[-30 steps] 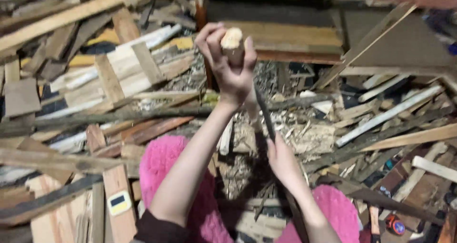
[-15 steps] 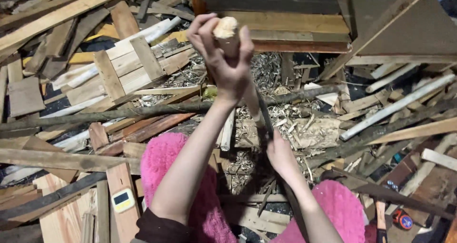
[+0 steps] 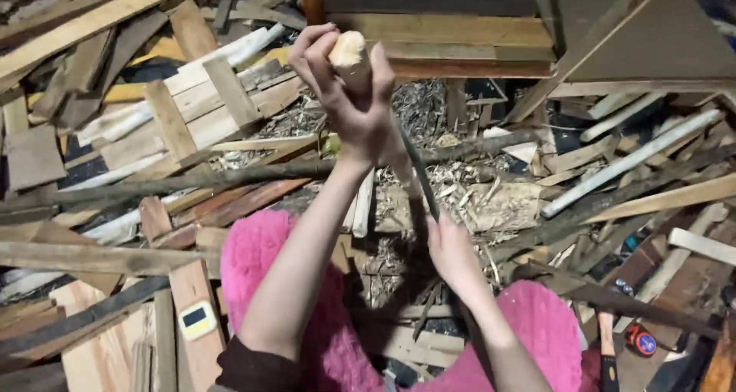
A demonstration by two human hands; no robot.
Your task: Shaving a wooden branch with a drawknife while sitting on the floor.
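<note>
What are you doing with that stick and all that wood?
A person sits among piles of scrap boards and wood shavings, with pink fuzzy fabric over the knees. The left hand grips the top of a pale wooden stick, held upright. The right hand holds a long dark blade laid against the stick's side, lower down. It looks like carving or shaving the stick.

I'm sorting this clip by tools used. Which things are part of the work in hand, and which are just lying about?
In use:
left hand gripping the wooden stick
right hand holding the dark blade

Lying about:
scrap planks
long branch
wood shavings
white poles
</note>
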